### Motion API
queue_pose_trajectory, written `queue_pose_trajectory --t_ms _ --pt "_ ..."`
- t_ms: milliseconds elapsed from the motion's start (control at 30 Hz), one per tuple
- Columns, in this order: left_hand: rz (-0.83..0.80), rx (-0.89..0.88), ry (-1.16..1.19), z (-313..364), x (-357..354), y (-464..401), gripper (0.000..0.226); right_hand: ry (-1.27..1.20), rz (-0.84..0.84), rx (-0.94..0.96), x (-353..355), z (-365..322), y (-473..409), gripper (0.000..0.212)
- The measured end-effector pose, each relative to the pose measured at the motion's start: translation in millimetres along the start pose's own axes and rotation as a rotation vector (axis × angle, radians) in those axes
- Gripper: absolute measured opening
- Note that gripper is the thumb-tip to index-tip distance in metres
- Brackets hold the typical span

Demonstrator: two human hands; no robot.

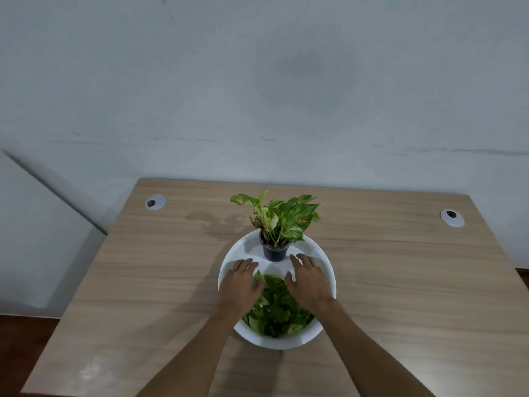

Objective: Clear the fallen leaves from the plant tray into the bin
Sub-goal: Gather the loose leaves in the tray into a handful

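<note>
1. Head view: a wooden table (372, 282) carries a white round plant tray (234, 253). A small dark pot (274, 252) with a green and cream plant (282, 217) stands at the far side of the tray.
2. A white bin (283, 340) sits at the near edge of the tray, partly over it. It holds a heap of fallen leaves (276, 308). Whether any loose leaves remain on the tray floor cannot be told, as the hands cover most of it.
3. Left hand (240, 285): palm down, fingers spread flat, resting on the tray just left of the pot. It holds nothing visible.
4. Right hand (309, 282): palm down, fingers spread flat, resting just right of the pot. It holds nothing visible.
5. Step in hand, as judged: sweep the remaining leaves toward the bin with both palms.
6. Procedure: keep the palms flat and low on the tray surface. Draw both hands together toward the body so the leaves collect between them.
7. Keep the fingertips clear of the pot; a knock can tip it.
8. Move the leaves over the bin rim before releasing. Light leaves scatter easily, so work slowly.
</note>
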State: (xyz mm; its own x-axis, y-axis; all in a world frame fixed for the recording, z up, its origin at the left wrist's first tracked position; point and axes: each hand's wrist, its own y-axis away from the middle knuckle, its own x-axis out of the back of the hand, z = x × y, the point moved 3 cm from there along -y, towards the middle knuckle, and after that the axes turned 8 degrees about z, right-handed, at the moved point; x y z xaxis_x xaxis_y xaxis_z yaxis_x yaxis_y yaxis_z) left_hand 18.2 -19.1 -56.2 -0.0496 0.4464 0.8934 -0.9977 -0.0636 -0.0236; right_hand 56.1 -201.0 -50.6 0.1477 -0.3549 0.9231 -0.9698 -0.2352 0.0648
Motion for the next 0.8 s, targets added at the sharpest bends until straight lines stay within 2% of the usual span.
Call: queue_pose_trajectory --t_ms 100,300,400,467,567,633,700,800 --pt "-0.086 0.055 -0.04 -5 -9 -5 0.046 -0.007 -0.136 0.015 -12 8 -11 0.066" --pt "-0.125 0.075 -0.089 7 -12 23 0.035 0.008 -0.19 0.051 -30 5 34 0.066" --pt "-0.178 0.117 0.003 11 -5 29 0.031 0.005 -0.218 0.1 -31 3 59 0.065" --pt "-0.262 0.139 0.101 12 0 30 0.026 -0.016 -0.242 0.138 -26 -2 70 0.057" --pt "-0.365 0.133 0.152 8 7 31 0.026 -0.032 -0.19 0.172 -12 -9 70 0.034" --pt "-0.299 0.102 0.141 7 15 26 0.025 -0.052 -0.113 0.148 -3 -11 58 0.036" --pt "-0.211 0.085 0.141 6 20 21 0.025 -0.051 -0.061 0.125 -1 -9 40 0.047" --pt "-0.192 0.068 0.054 -6 10 16 0.04 -0.001 -0.116 0.112 -3 -6 15 0.06"
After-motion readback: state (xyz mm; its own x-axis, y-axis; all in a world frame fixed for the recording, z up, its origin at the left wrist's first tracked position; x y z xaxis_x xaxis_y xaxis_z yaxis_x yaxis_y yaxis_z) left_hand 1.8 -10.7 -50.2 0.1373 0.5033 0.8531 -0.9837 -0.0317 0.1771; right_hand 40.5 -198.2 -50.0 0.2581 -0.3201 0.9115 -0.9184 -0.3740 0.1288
